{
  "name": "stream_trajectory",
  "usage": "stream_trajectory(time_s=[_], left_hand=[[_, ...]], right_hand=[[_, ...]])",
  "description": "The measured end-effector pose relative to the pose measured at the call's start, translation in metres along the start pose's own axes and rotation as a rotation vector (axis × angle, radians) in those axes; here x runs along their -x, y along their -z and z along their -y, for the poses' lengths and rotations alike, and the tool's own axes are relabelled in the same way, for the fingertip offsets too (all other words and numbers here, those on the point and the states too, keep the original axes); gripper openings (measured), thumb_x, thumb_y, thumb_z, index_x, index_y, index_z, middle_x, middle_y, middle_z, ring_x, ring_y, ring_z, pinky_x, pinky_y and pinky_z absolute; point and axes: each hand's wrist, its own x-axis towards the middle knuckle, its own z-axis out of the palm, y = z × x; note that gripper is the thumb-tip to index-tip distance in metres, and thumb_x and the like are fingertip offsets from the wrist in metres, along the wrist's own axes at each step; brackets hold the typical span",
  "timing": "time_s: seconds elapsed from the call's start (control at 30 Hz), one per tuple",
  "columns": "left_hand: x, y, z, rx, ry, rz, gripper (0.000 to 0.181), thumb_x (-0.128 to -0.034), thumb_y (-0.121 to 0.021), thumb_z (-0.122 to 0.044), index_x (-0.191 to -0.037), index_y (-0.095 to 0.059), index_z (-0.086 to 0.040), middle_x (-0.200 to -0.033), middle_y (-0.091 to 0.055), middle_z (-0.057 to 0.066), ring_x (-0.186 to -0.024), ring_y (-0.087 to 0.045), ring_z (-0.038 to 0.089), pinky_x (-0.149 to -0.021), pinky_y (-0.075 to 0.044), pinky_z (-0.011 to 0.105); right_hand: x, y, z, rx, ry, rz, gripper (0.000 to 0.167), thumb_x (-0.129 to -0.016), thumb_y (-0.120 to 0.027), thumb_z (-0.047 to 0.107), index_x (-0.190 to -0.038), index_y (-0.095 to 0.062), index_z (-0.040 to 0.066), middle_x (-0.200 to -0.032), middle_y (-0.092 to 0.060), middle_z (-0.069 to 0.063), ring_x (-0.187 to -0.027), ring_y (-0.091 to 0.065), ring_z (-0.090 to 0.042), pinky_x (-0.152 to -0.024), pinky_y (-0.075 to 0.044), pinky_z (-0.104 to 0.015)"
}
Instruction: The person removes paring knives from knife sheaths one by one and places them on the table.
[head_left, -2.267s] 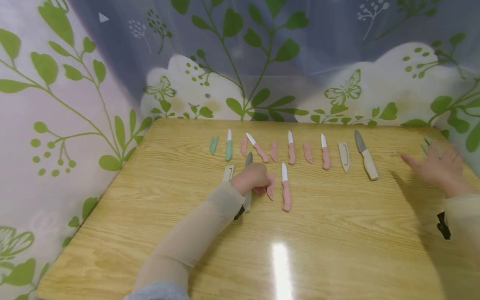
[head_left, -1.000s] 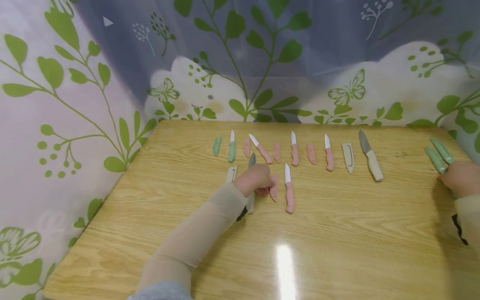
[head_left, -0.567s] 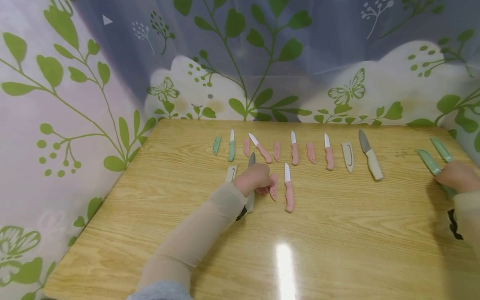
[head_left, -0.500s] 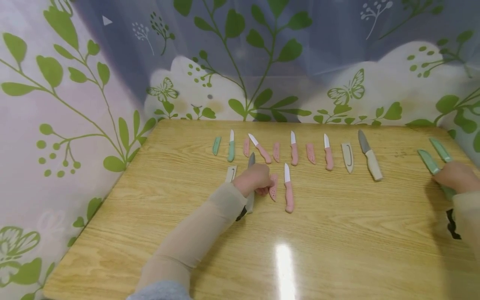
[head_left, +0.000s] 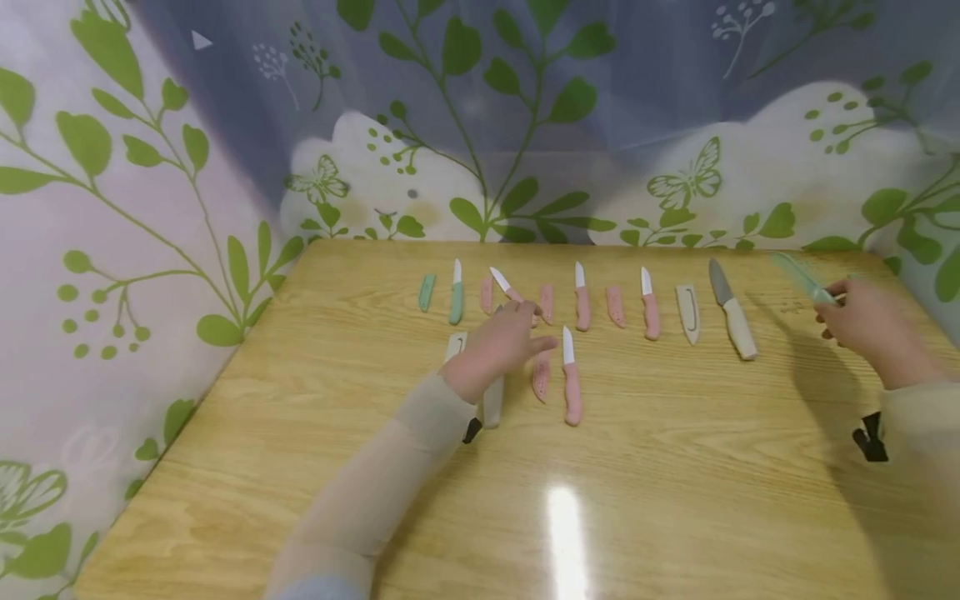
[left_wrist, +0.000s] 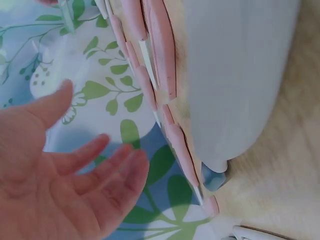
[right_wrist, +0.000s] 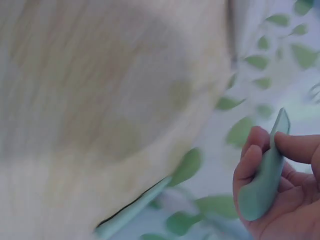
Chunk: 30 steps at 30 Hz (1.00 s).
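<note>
My right hand [head_left: 873, 333] grips a green knife [right_wrist: 262, 192], its blade end slim and apparently sheathed, lifted above the table at the far right. A second green knife [right_wrist: 135, 210] lies on the tabletop near the edge. My left hand [left_wrist: 65, 185], fingers loosely spread and holding nothing, hovers over the front row. Below it in the head view lie a large beige-handled knife [head_left: 492, 408], partly hidden by the hand, and a pink sheath [head_left: 541, 385]. A pink knife [head_left: 573, 392] with a white blade lies just right of them.
Along the back of the wooden table [head_left: 675, 467] runs a row: a green sheath [head_left: 427, 292], a green knife [head_left: 457, 302], several pink knives and pink sheaths, a beige sheath [head_left: 687, 315] and a large beige knife [head_left: 738, 329]. Another beige sheath [head_left: 455, 343] lies by my left wrist.
My right hand has picked up a green knife from the right side and moved left and upward with it. My left hand has risen off the front row, its fingers opening.
</note>
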Motion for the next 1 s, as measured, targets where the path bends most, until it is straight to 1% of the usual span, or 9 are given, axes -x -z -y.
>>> stream_trajectory(time_s=[0.1, 0.2, 0.3, 0.37, 0.47, 0.53, 0.77, 0.87, 1.0], left_hand=[[0.003, -0.002, 0.000, -0.042, -0.090, -0.037, 0.075, -0.0923, -0.061, -0.047, -0.150, -0.031, -0.009, -0.152, -0.037, 0.010, -0.139, -0.036, 0.028, -0.111, -0.035, 0.045], [0.004, -0.005, -0.002, -0.133, -0.191, -0.068, 0.090, -0.0894, -0.062, -0.050, -0.154, -0.017, -0.008, -0.160, -0.020, 0.013, -0.145, -0.024, 0.032, -0.117, -0.024, 0.047], [0.005, -0.007, -0.006, -0.165, -0.268, -0.092, 0.094, -0.0886, -0.062, -0.052, -0.155, -0.012, -0.008, -0.161, -0.012, 0.014, -0.148, -0.015, 0.035, -0.116, -0.023, 0.052], [0.006, -0.008, -0.011, -0.162, -0.303, -0.111, 0.093, -0.0887, -0.062, -0.052, -0.155, -0.013, -0.009, -0.161, -0.012, 0.015, -0.148, -0.014, 0.036, -0.115, -0.024, 0.055], [0.007, -0.009, -0.017, -0.171, -0.339, -0.134, 0.093, -0.0889, -0.062, -0.052, -0.155, -0.012, -0.010, -0.161, -0.014, 0.013, -0.148, -0.013, 0.036, -0.114, -0.024, 0.056], [0.008, -0.010, -0.022, -0.190, -0.358, -0.142, 0.092, -0.0893, -0.060, -0.053, -0.156, -0.011, -0.011, -0.162, -0.014, 0.011, -0.148, -0.013, 0.035, -0.116, -0.023, 0.054], [0.013, -0.016, -0.037, -0.312, -0.426, -0.143, 0.088, -0.0898, -0.055, -0.057, -0.156, -0.013, -0.016, -0.161, -0.015, 0.010, -0.149, -0.015, 0.028, -0.118, -0.012, 0.056], [0.015, -0.018, -0.042, -0.338, -0.427, -0.146, 0.085, -0.0904, -0.054, -0.057, -0.156, -0.016, -0.018, -0.160, -0.020, 0.010, -0.149, -0.016, 0.024, -0.118, -0.011, 0.054], [0.018, -0.021, -0.046, -0.370, -0.438, -0.112, 0.081, -0.0909, -0.052, -0.058, -0.154, -0.022, -0.017, -0.158, -0.029, 0.007, -0.147, -0.024, 0.024, -0.118, -0.019, 0.051]], right_hand=[[0.004, -0.009, 0.027, -0.037, 0.074, 0.026, 0.050, -0.106, -0.036, 0.021, -0.133, -0.029, -0.021, -0.115, -0.052, -0.042, -0.083, -0.062, -0.041, -0.062, -0.052, -0.042], [0.011, -0.022, 0.056, -0.035, 0.120, 0.037, 0.052, -0.106, -0.038, 0.028, -0.138, -0.032, -0.013, -0.121, -0.052, -0.040, -0.091, -0.061, -0.044, -0.063, -0.051, -0.040], [0.018, -0.035, 0.082, -0.043, 0.168, 0.056, 0.049, -0.105, -0.043, 0.030, -0.138, -0.039, -0.006, -0.121, -0.054, -0.036, -0.090, -0.062, -0.041, -0.062, -0.051, -0.038], [0.022, -0.043, 0.097, -0.043, 0.204, 0.059, 0.044, -0.103, -0.048, 0.029, -0.135, -0.045, -0.002, -0.117, -0.059, -0.032, -0.085, -0.064, -0.035, -0.060, -0.049, -0.035], [0.030, -0.055, 0.117, -0.044, 0.263, 0.056, 0.037, -0.101, -0.054, 0.027, -0.129, -0.053, 0.003, -0.106, -0.065, -0.026, -0.074, -0.061, -0.027, -0.058, -0.045, -0.033], [0.037, -0.062, 0.128, -0.038, 0.307, 0.049, 0.032, -0.099, -0.058, 0.024, -0.124, -0.058, 0.005, -0.103, -0.067, -0.022, -0.074, -0.060, -0.024, -0.060, -0.044, -0.034], [0.057, -0.078, 0.154, -0.021, 0.431, 0.052, 0.022, -0.094, -0.064, 0.015, -0.114, -0.065, 0.005, -0.106, -0.069, -0.019, -0.097, -0.065, -0.038, -0.076, -0.052, -0.050], [0.062, -0.082, 0.159, -0.003, 0.482, 0.042, 0.020, -0.092, -0.066, 0.013, -0.110, -0.068, 0.005, -0.102, -0.071, -0.016, -0.090, -0.068, -0.033, -0.073, -0.054, -0.046], [0.067, -0.084, 0.162, 0.002, 0.523, 0.042, 0.019, -0.090, -0.068, 0.013, -0.108, -0.070, 0.005, -0.100, -0.072, -0.012, -0.085, -0.069, -0.026, -0.069, -0.054, -0.041]])
